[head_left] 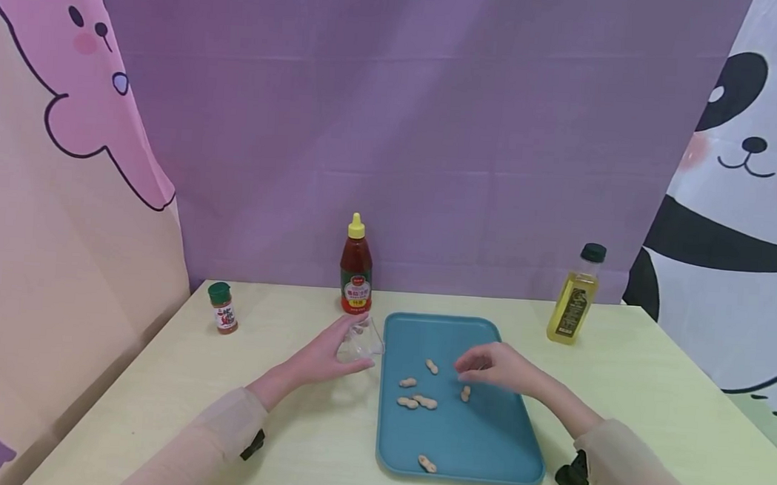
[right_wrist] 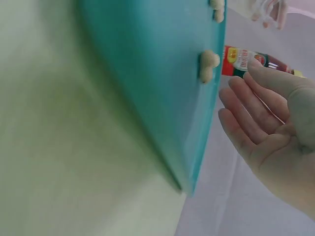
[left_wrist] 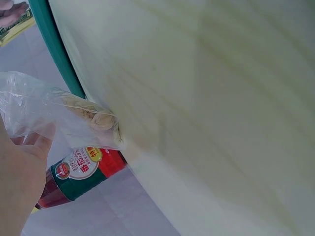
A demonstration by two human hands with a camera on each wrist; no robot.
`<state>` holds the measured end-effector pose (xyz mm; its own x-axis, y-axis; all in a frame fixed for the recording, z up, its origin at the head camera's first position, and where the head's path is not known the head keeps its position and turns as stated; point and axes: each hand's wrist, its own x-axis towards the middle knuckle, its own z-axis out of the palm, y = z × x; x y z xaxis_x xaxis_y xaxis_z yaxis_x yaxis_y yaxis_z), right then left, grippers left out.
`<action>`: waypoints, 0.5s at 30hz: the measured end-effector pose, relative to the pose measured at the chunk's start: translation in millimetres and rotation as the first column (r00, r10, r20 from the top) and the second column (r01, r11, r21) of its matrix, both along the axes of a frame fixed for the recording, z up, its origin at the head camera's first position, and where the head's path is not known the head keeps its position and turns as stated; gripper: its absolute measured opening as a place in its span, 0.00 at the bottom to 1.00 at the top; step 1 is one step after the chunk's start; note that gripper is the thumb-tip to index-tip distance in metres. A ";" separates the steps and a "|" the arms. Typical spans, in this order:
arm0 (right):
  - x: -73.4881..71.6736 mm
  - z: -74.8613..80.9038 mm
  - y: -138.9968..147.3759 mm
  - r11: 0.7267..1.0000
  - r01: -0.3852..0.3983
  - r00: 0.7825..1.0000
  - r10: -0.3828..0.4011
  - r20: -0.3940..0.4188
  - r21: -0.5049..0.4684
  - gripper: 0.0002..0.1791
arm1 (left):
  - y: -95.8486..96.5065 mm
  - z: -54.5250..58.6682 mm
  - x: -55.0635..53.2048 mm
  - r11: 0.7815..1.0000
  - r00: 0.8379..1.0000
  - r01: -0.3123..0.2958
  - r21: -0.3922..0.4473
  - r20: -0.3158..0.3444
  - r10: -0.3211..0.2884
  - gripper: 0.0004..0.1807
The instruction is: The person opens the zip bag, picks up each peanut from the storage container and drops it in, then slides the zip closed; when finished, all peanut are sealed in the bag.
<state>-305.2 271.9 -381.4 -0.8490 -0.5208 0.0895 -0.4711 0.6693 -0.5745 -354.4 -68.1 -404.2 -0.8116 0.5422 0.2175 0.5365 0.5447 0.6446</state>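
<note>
Clear bag (head_left: 364, 337): your left hand (head_left: 320, 357) grips it just beside the left edge of the tray (head_left: 483, 448); if that hold slackens, the thin film could fold and spill the bagged peanuts (left_wrist: 102, 121) (whether its base rests on the desk (head_left: 632, 406), I cannot tell).
Right hand (head_left: 497, 364): released, fingers loosely bent over the tray with nothing visible in them; a slightly wide descent could push the nearest peanut (head_left: 465, 393) away rather than pinch it.
Nearest peanut: near the tray's middle, just below your right fingertips and well apart from your left hand.
Close pair (head_left: 425, 402): between your hands, towards the tray's left edge; lifting one could nudge the other, since they lie nearly end to end.
Near-edge peanut (head_left: 427, 464): left of the middle of the tray's near edge, apart from both hands; a low forearm could sweep it.
Ketchup bottle (head_left: 356, 270): near the desk's far edge, just beyond your left fingertips; a forward swing could topple it.
</note>
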 end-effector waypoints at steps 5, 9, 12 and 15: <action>2.1 -6.7 5.7 1.000 -0.022 0.998 0.022 0.053 0.003 0.13 | -0.2 -0.1 -0.2 1.000 1.000 0.004 0.000 0.002 -0.004 0.49; 3.1 -9.1 6.6 1.000 -0.015 0.997 0.014 0.075 0.007 0.12 | 0.0 1.3 0.9 1.000 1.000 0.000 -0.001 0.011 0.000 0.49; 3.3 -10.2 6.0 1.000 0.006 0.997 -0.007 0.080 0.018 0.11 | 0.0 2.0 1.5 1.000 1.000 -0.007 -0.002 0.014 0.007 0.49; 3.6 -11.7 5.5 0.999 0.020 0.996 -0.022 0.091 0.026 0.10 | 0.4 2.2 1.8 1.000 1.000 -0.012 -0.007 0.009 0.012 0.48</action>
<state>-301.6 277.4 -393.0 -0.8637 -0.5041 -0.0017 -0.4033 0.6930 -0.5976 -352.6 -67.7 -402.0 -0.8199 0.5341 0.2061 0.5241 0.5557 0.6454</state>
